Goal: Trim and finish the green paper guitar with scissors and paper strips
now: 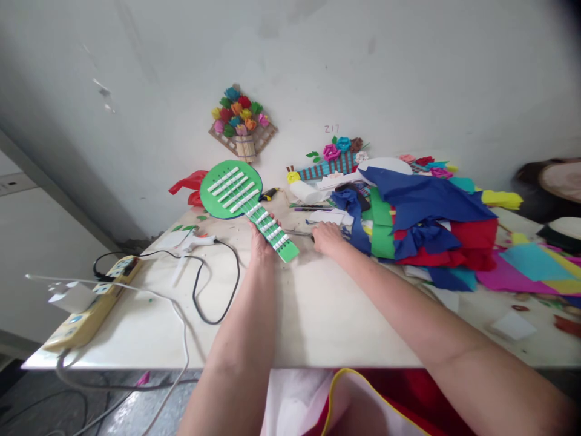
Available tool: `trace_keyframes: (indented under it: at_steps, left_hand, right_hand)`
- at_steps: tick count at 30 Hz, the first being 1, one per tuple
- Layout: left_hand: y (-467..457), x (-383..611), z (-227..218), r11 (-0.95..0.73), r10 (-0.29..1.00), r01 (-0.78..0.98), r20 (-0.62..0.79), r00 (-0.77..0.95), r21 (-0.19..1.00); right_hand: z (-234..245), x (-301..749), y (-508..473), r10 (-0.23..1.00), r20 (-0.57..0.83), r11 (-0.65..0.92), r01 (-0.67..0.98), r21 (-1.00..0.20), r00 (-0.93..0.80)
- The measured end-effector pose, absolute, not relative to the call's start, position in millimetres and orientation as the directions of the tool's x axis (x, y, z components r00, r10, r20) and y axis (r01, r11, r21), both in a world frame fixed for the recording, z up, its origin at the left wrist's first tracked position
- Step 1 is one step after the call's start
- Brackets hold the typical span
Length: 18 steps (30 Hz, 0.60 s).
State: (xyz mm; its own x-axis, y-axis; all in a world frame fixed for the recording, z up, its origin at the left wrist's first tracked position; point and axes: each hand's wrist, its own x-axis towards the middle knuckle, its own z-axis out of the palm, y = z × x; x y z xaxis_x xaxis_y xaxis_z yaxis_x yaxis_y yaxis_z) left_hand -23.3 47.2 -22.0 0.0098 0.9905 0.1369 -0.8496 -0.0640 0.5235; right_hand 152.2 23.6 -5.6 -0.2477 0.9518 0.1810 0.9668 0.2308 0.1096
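My left hand (261, 241) is wrapped round the neck of a green craft banjo (231, 189), with white strips across its round head and along its neck. The banjo is tilted, head up to the left and neck end down to the right, above the table. Just right of the neck, my right hand (327, 236) is closed on a thin metal tool (297, 232) with a dark part near the fingers. Its slim blade points left towards the banjo; the rest is hidden, so its kind is unclear. White paper scraps (331, 216) lie behind this hand.
A glue gun (200, 241) with a black cord lies left, near a yellow power strip (97, 306) with a white charger. Blue cloth-like paper (436, 197) and coloured sheets are heaped right. A paper-flower basket (245, 147) hangs on the wall. Yellow-black pliers (269, 194) lie behind the banjo.
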Motion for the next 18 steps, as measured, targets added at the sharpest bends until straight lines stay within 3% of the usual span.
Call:
trace_keyframes:
  at_steps: [4, 12, 15, 18]
  left_hand:
    - [46.6, -23.9, -21.5, -0.078, 0.981, -0.869, 0.195, 0.022, 0.488]
    - [43.6, -25.0, -19.9, -0.063, 0.983, -0.855, 0.179, 0.036, 0.515]
    - [41.1, -23.7, -18.9, -0.066, 0.986, -0.850, 0.165, 0.025, 0.523]
    - [38.1, -21.6, -18.1, -0.041, 0.991, -0.834, 0.128, 0.036, 0.550]
  right_hand:
    - [-2.9, 154.2, 19.9, 0.953, 0.183, 0.227, 0.968, 0.103, -0.243]
    - [12.7, 164.7, 14.8, 0.954, 0.075, 0.281, 0.954, 0.103, -0.289]
    - [16.9, 175.6, 15.8, 0.968, 0.068, 0.244, 0.969, -0.027, -0.242]
    - [17.3, 187.4, 20.1, 0.973, 0.094, 0.231, 0.897, -0.377, -0.211]
